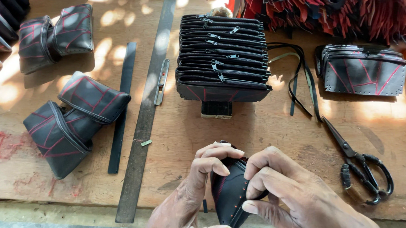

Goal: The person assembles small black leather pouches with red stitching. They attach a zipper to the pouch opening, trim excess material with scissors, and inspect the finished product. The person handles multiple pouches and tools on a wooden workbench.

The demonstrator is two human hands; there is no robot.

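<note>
one head-worn camera looks steeply down, close over the wooden workbench (179, 140)

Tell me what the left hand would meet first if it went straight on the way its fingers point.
Probably the right hand: the left hand curls right across the black pouch both hold, though depth is unclear.

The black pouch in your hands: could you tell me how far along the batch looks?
Done, it seems: finished pouches lie at the left. In hand: the left hand and right hand pinch one black pouch with red stitching. Left: a stack of zippered pieces and flat panels wait behind.
</note>
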